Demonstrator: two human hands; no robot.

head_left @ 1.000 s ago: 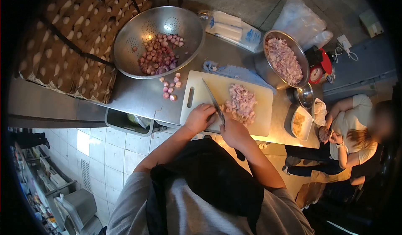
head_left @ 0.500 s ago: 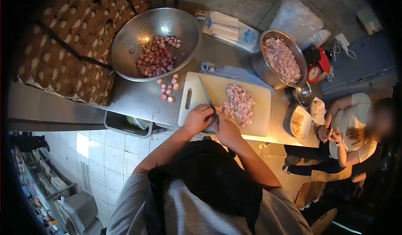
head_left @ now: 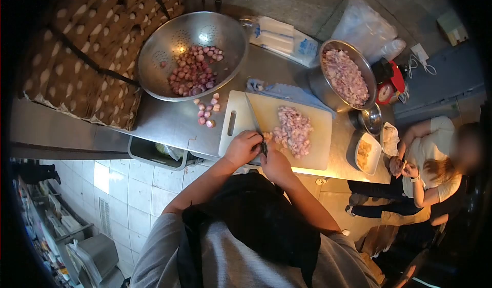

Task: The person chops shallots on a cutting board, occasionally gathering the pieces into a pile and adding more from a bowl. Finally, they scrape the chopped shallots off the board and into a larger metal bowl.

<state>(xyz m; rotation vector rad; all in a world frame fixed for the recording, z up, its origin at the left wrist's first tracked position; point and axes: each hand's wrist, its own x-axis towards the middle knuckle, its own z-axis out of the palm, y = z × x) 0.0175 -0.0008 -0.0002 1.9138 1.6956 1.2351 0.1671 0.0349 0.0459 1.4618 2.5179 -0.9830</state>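
On the white cutting board [head_left: 318, 154] a kitchen knife [head_left: 251, 107] lies at a slant, its tip pointing away from me. My right hand [head_left: 277, 164] is closed around the dark handle at the near edge of the board. Just left of the blade, my left hand [head_left: 243, 148] rests with curled fingers; whatever is under them is hidden. A pile of chopped shallots [head_left: 293, 130] covers the middle of the board, with a few pieces beside the knife. Several peeled whole shallots [head_left: 206, 111] sit on the steel counter to the left.
A steel colander [head_left: 230, 67] holds whole shallots; a deep steel pot [head_left: 325, 85] holds chopped ones. A blue cloth [head_left: 287, 90] lies behind the board. Stacked egg trays [head_left: 87, 52] stand left. At right are a white container [head_left: 376, 157] and another person [head_left: 430, 154].
The whole view has shifted slightly. Both hands and the knife stay in nearly the same place on the board, and the chopped pile looks much the same.
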